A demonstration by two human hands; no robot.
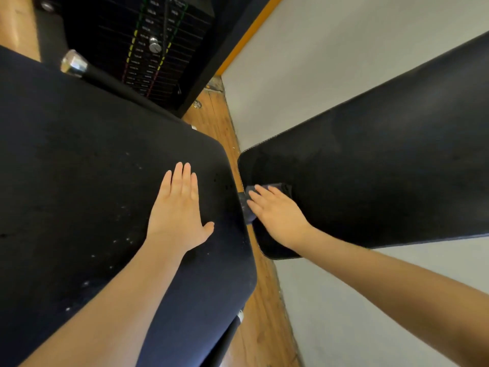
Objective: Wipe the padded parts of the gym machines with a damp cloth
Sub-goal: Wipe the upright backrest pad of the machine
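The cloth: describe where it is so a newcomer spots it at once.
Find the long black padded backrest against the grey wall. At its lower left end, the right hand presses flat on a small dark purplish cloth; it is the only fabric here, wrinkled, unlike the smooth pads.

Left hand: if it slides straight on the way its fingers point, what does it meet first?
The left hand lies flat on the left pad, fingers pointing up the picture. Going on, it meets only more pad, then probably the pad's far edge; the weight stack stands beyond, though depth is unclear.
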